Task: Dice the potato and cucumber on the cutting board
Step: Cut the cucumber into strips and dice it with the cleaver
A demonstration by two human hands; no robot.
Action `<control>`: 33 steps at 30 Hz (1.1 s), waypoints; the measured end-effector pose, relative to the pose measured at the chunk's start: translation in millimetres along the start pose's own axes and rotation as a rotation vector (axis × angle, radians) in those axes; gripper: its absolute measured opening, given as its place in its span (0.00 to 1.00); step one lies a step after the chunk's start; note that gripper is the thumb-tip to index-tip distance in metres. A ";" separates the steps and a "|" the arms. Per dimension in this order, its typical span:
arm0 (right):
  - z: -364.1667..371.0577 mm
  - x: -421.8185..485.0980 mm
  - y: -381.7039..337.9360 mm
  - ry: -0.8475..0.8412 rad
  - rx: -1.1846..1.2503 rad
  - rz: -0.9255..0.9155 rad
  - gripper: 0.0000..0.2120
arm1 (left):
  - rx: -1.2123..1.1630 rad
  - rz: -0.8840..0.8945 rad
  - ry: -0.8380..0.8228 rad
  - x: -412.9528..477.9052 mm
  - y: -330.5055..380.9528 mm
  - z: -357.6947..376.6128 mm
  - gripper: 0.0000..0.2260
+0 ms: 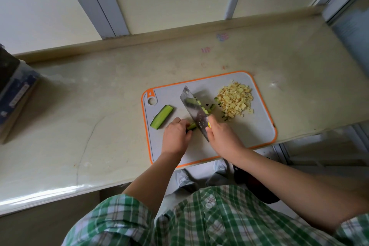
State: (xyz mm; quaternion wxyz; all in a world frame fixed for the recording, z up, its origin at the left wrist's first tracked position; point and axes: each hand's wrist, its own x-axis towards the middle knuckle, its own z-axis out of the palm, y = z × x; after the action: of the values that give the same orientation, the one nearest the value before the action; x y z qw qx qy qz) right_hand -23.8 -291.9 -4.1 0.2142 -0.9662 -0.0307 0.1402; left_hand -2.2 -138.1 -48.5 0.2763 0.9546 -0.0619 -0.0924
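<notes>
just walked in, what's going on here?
A person is dicing cucumber on the cutting board. The right hand grips a cleaver; the left hand holds cucumber strips at its blade. Some cucumber dice lie beside the blade, diced potato is piled at the right, and one cucumber piece waits at the left.

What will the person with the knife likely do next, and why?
Probably slide the left hand back slightly and cut down once more: the knife in the right hand stands at the cucumber strips that the left hand holds, and a stub is uncut.
</notes>
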 end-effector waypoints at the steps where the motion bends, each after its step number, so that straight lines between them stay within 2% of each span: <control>1: -0.9 -0.9 -0.3 -0.009 -0.009 -0.011 0.03 | 0.001 0.002 0.003 -0.3 0.0 -0.4 0.09; 4: -0.2 -1.9 -1.2 -0.025 -0.024 -0.014 0.03 | -0.001 0.015 0.020 -0.6 -1.0 -1.7 0.10; 6: 2.3 -2.0 -1.4 -0.039 -0.055 -0.009 0.07 | -0.006 0.024 0.026 -1.0 -1.3 -2.3 0.08; 9: 5.8 -2.3 -2.6 -0.052 -0.075 -0.014 0.07 | 0.008 0.021 0.020 -0.1 -2.7 -0.9 0.05; 15: 18.5 -1.4 -4.3 -0.060 -0.143 0.025 0.13 | -0.020 0.001 0.021 0.7 -4.5 1.5 0.06; 22: 9.9 7.7 -2.3 -0.029 -0.027 0.021 0.07 | -0.060 -0.004 0.038 -3.6 -4.1 -3.4 0.15; 28: -4.2 3.7 -7.4 -0.044 -0.030 -0.037 0.05 | 0.004 -0.022 0.020 -3.5 -5.0 -4.7 0.07; 33: 4.0 -2.9 -11.2 -0.069 -0.083 -0.013 0.07 | 0.004 -0.034 0.016 -0.5 -3.9 -3.6 0.06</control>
State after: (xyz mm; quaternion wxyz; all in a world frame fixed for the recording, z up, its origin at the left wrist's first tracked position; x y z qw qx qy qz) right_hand -27.8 -280.5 -2.2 0.1735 -0.9687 -0.0500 0.1705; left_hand -1.7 -132.9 -47.5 0.2732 0.9568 -0.0439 -0.0894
